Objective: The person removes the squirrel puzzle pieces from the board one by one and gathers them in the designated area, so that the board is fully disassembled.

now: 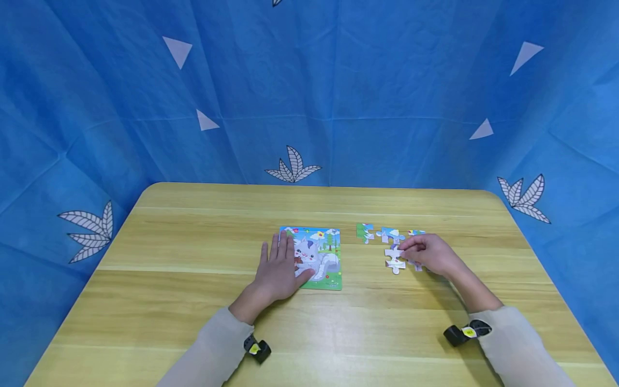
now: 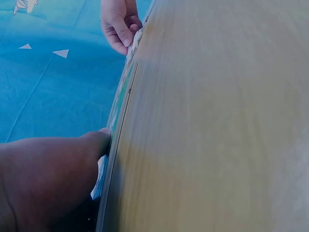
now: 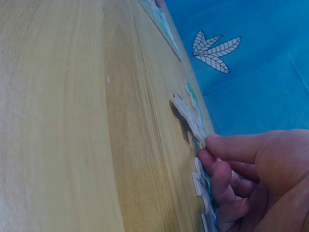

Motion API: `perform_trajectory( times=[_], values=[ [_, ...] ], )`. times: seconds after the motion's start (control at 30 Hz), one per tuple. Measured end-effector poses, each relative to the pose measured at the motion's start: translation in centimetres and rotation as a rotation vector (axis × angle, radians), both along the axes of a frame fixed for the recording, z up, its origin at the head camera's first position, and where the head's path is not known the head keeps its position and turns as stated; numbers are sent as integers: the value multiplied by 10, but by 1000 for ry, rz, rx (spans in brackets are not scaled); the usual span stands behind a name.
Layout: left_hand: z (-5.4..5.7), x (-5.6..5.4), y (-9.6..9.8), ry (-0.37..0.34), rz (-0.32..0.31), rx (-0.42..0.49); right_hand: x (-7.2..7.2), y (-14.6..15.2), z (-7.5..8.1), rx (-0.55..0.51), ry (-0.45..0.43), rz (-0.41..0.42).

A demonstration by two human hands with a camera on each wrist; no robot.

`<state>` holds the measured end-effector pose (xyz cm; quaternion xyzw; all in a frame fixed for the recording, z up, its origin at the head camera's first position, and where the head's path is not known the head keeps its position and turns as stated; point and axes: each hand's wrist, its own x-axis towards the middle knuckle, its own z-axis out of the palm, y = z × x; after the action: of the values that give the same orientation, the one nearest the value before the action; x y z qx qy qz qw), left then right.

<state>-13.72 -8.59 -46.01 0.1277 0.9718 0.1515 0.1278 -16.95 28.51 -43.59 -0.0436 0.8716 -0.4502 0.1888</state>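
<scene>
My left hand (image 1: 278, 277) rests flat, fingers straight, over the left side of a square picture puzzle (image 1: 332, 280) showing a white bushy-tailed animal on grass. Its thumb lies across the lower part of the picture. To the right, thumb and fingertips of my right hand (image 1: 432, 255) pinch a pale jigsaw piece (image 1: 395, 262) by its edge. In the right wrist view this jigsaw piece (image 3: 189, 115) is tilted off the wood, with a shadow under it. More jigsaw pieces (image 3: 202, 188) lie beneath the right hand, partly hidden by it.
Behind the held piece lie a green jigsaw piece (image 1: 365, 232) and a blue-and-white one (image 1: 389, 234). Another colourful piece (image 1: 416, 232) shows just beyond the right hand. The wooden table (image 1: 193, 258) ends at a blue curtain (image 1: 309, 80) along the back and sides.
</scene>
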Motion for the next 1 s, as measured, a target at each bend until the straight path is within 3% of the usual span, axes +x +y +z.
perform_trajectory(
  times=[0.43, 1.0],
  values=[
    [1, -1, 0, -2, 5, -10, -1, -1, 1, 51, -4, -27],
    [-1, -1, -1, -2, 4, 20, -10, -28, 7, 56, 107, 9]
  ],
)
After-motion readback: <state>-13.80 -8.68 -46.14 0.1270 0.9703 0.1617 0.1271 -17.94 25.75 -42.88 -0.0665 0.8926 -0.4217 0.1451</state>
